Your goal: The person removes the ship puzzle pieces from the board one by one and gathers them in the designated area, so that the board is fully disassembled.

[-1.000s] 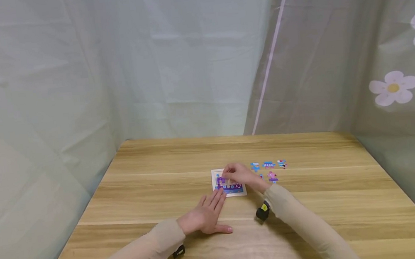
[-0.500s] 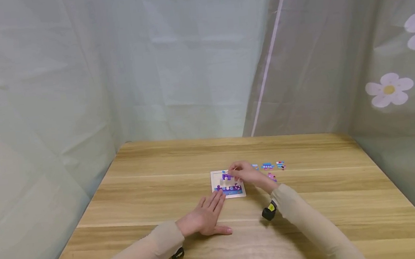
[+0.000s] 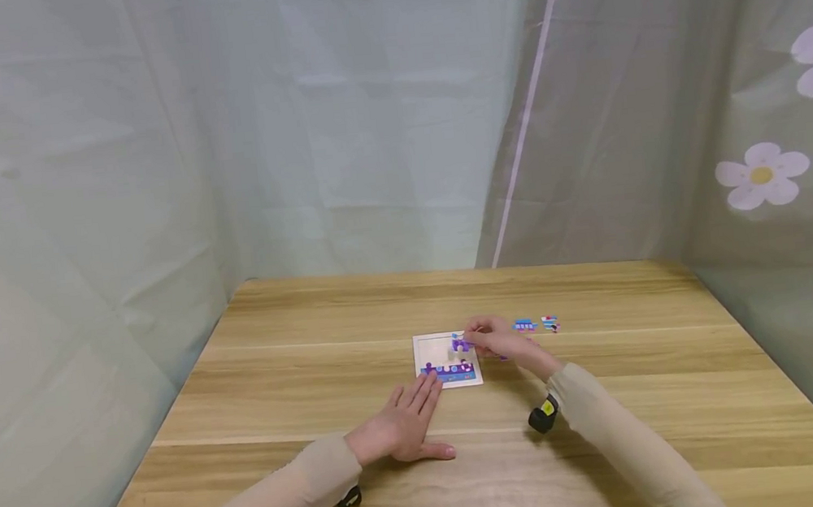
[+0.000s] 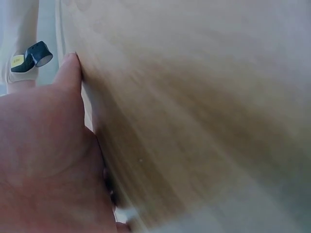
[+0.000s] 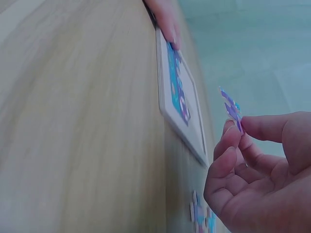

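A purple and blue jigsaw piece (image 3: pixel 461 346) is pinched between the thumb and fingers of my right hand (image 3: pixel 499 344), raised over the right part of a white-framed puzzle tray (image 3: pixel 430 349). The right wrist view shows this jigsaw piece (image 5: pixel 233 111) tilted at the fingertips, apart from the tray's rim (image 5: pixel 182 125). Joined pieces in purple and blue (image 3: pixel 455 374) fill the tray's near strip; its pale base shows behind them. My left hand (image 3: pixel 403 429) lies with straight fingers, their tips on the tray's near left corner and the thumb out to the side on the table.
Loose jigsaw pieces lie right of the tray, among them a blue one (image 3: pixel 524 324) and a multicoloured one (image 3: pixel 550 324); others are partly hidden behind my right hand. Black wrist cameras hang under both sleeves (image 3: pixel 616 445). Curtains (image 3: pixel 365 127) surround the wooden table (image 3: pixel 296 329).
My right hand has moved rightward with the purple piece, from the tray's left part to its right, lifting it so the pale base is exposed. The left hand stays in place.
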The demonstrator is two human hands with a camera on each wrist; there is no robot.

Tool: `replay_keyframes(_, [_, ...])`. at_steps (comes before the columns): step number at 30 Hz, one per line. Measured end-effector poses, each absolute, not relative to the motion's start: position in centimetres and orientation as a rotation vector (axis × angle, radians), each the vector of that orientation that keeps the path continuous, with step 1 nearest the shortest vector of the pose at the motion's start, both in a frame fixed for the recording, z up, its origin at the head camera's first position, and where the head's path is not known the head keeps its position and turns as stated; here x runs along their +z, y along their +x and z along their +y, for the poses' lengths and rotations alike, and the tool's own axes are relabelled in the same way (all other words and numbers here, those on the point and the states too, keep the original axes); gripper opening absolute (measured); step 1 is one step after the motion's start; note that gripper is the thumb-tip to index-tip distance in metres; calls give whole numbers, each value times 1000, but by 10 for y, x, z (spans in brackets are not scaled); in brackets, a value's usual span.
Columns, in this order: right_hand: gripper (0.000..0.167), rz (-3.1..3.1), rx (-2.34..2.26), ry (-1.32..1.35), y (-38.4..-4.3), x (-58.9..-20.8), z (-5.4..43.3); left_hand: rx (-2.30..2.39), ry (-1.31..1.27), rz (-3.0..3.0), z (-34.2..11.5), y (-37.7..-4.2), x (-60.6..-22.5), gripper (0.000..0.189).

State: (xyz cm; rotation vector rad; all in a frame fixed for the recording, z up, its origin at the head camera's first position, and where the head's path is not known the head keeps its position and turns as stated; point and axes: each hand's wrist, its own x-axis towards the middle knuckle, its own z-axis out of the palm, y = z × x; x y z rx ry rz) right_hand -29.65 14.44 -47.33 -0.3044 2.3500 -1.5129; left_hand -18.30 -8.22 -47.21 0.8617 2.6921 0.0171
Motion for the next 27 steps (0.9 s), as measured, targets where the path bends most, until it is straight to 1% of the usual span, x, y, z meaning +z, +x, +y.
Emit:
replay_keyframes(5, [20,2344,-1501,-257,-295,-473,153,26,877,2689,-82,-183,-472,103])
replay_keyframes(14, [19,2355,-1498,-288,-296,-473,167,24,879,2703,-83,-182,-472,104])
replay_keyframes(20, [28,2407,-1463,-279,-297,-470,178,31,889,2707,-83,-184,-475,104])
replay_keyframes(27, [30,2415,-1486,-268,-297,-467,194,43,888,2714,-82,-181,-475,104])
